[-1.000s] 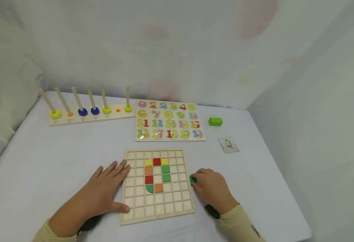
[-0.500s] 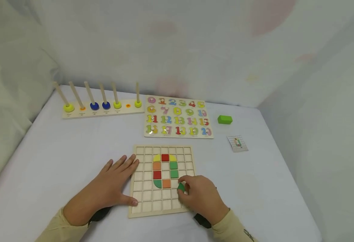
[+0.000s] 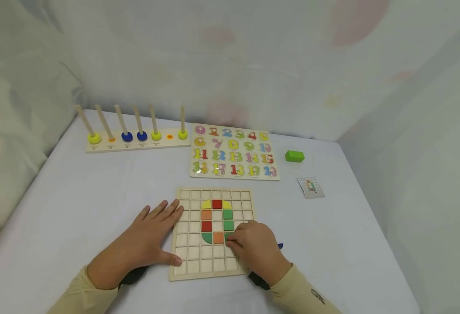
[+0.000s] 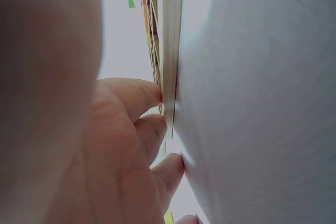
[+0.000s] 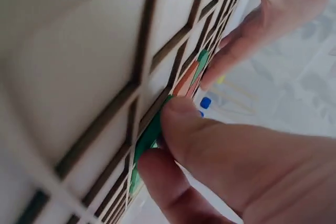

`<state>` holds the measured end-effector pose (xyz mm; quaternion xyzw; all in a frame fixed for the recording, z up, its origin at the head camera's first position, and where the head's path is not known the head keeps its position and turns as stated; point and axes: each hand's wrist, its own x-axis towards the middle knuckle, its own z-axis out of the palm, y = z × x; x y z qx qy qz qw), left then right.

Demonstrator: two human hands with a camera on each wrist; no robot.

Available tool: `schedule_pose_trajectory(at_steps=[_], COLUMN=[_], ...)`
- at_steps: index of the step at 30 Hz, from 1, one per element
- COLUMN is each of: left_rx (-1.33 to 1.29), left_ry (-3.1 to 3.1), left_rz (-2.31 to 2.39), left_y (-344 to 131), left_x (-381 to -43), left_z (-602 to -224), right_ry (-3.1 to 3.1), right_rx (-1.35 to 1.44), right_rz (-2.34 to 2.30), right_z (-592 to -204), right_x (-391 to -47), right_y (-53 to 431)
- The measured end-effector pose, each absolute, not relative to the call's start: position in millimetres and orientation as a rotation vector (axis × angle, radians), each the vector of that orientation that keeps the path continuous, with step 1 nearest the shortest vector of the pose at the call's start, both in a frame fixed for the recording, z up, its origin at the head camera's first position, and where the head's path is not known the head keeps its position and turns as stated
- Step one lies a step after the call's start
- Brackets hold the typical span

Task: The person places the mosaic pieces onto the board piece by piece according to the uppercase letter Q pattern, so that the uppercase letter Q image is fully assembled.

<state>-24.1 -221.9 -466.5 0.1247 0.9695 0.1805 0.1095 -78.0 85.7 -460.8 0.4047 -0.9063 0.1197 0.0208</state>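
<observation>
A wooden grid board (image 3: 206, 267) lies on the table, with red, yellow, orange and green tiles set in a ring of its cells. My left hand (image 3: 141, 242) rests along the board's left edge, fingers spread and straight; the left wrist view has its fingertips against the board's side. At the ring's lower right, my right hand (image 3: 258, 247) pinches a green tile (image 5: 150, 134) between thumb and finger, at the cell right of the lower orange tile (image 3: 218, 237). Most of that green tile is hidden from the head view by the fingers.
Behind the board lies a number puzzle (image 3: 234, 150), with a peg stacker (image 3: 135, 144) to its left. A green block (image 3: 294, 156) and a small pattern card (image 3: 310, 187) lie to the right. A small blue piece (image 3: 280, 245) shows beside my right hand.
My right hand has carried the green tile from beyond the board's right edge leftward onto the cell by the orange tile. The left hand keeps its place on the board; the head view has shifted slightly.
</observation>
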Motion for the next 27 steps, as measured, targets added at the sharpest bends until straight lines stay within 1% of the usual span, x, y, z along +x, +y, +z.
schedule_pose_trajectory(at_steps=[3, 5, 8, 10, 13, 17, 20, 23, 27], left_rx=[0.369, 0.371, 0.374, 0.373, 0.353, 0.318, 0.314, 0.325, 0.352], left_ry=[2.849, 2.846, 2.844, 2.846, 2.848, 2.848, 2.852, 2.863, 2.881], left_rz=[0.535, 0.539, 0.543, 0.539, 0.531, 0.52, 0.519, 0.518, 0.517], left_y=[-219, -218, -217, -218, -224, -235, -241, -242, -237], left_x=[-23, -23, -23, -23, -21, -17, -15, -15, -19], left_z=[-466, -466, -466, -467, -470, -475, -476, -475, -474], right_ry=[-2.854, -2.921, -3.026, -3.085, -3.141, -3.131, -3.084, -3.007, -2.944], right_rx=[1.229, 1.122, 0.882, 0.776, 0.75, 0.734, 0.718, 0.844, 1.116], right_rz=[0.411, 0.431, 0.436, 0.4, 0.363, 0.389, 0.474, 0.577, 0.622], right_z=[-453, -445, -434, -435, -447, -464, -466, -462, -456], right_x=[-81, -84, -87, -87, -85, -81, -77, -72, -67], right_y=[96, 113, 148, 168, 183, 180, 166, 146, 116])
